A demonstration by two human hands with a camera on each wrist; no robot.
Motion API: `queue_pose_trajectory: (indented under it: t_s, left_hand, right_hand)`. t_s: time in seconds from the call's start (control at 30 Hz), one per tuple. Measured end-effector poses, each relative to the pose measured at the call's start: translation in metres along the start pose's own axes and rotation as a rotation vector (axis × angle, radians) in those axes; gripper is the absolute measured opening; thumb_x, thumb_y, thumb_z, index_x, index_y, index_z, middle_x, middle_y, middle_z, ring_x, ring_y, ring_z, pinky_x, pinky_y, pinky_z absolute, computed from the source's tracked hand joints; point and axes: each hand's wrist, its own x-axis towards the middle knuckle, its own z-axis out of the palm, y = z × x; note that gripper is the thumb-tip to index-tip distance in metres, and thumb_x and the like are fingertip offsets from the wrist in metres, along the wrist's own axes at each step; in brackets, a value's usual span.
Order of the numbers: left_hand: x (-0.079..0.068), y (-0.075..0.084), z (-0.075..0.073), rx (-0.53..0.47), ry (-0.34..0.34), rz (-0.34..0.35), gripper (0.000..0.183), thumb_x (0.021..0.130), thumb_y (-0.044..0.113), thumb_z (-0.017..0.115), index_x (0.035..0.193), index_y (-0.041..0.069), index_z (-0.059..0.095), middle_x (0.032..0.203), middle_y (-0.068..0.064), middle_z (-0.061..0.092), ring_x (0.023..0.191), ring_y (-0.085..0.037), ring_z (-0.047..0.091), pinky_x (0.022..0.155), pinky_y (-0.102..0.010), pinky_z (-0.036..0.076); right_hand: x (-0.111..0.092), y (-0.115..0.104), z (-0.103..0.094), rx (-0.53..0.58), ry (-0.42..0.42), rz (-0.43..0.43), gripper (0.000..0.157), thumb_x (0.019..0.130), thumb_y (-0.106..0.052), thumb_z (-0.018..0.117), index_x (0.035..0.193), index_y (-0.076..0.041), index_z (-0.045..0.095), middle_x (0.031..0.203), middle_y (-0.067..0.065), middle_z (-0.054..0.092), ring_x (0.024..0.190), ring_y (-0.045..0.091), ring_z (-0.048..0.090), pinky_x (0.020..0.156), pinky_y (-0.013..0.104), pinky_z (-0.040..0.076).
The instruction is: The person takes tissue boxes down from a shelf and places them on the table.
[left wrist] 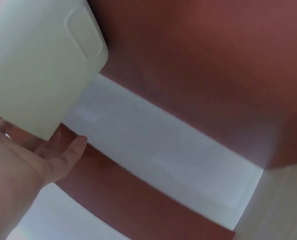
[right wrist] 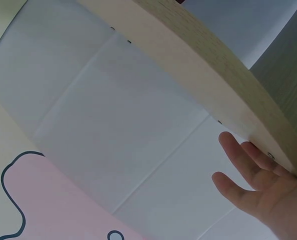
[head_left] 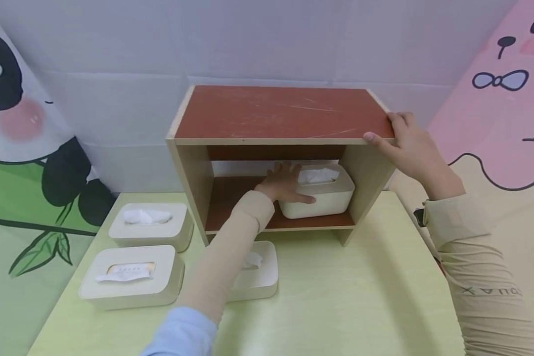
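A cream tissue box with a white tissue in its top slot sits inside the wooden shelf, near its right wall. My left hand reaches into that compartment, fingers spread at the box's left end and thumb across its front. In the left wrist view, the left hand lies right at the edge of the tissue box. My right hand rests on the shelf's top right corner, thumb along the front edge. The right wrist view shows the right hand with fingers extended beside the side panel.
Two more tissue boxes stand on the pale green table at left. Another tissue box is in front of the shelf, partly hidden by my left forearm. A white cloth wall hangs close behind.
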Motion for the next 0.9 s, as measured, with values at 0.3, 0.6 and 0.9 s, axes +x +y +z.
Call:
queue_pose_trajectory:
  t_s: [0.3,0.6,0.9]
  left_hand:
    - [0.000,0.011,0.009,-0.017,0.026,0.010,0.107,0.066,0.074,0.057,0.147,0.020,0.012,0.152,-0.007,0.015,0.138,-0.033,0.013,0.106,-0.057,0.022]
    - [-0.008,0.021,0.009,-0.033,0.040,0.010,0.104,0.067,0.071,0.059,0.146,0.019,0.017,0.151,-0.006,0.017,0.137,-0.034,0.014,0.105,-0.057,0.023]
    - [-0.010,0.026,0.018,0.026,0.066,-0.003,0.102,0.067,0.076,0.054,0.146,0.021,0.019,0.150,-0.007,0.019,0.137,-0.034,0.015,0.105,-0.056,0.025]
  right_hand:
    - [-0.004,0.005,-0.001,-0.008,0.000,-0.023,0.083,0.088,-0.062,0.036,0.143,-0.002,0.023,0.140,0.025,0.027,0.115,0.048,0.038,0.095,0.060,0.028]
    - [-0.010,0.008,-0.004,0.012,-0.003,-0.040,0.082,0.088,-0.061,0.037,0.143,-0.002,0.022,0.141,0.024,0.026,0.115,0.048,0.037,0.095,0.060,0.027]
    - [-0.015,0.011,-0.008,0.009,-0.006,-0.053,0.082,0.088,-0.061,0.037,0.143,-0.002,0.023,0.140,0.024,0.026,0.116,0.048,0.037,0.095,0.060,0.027]
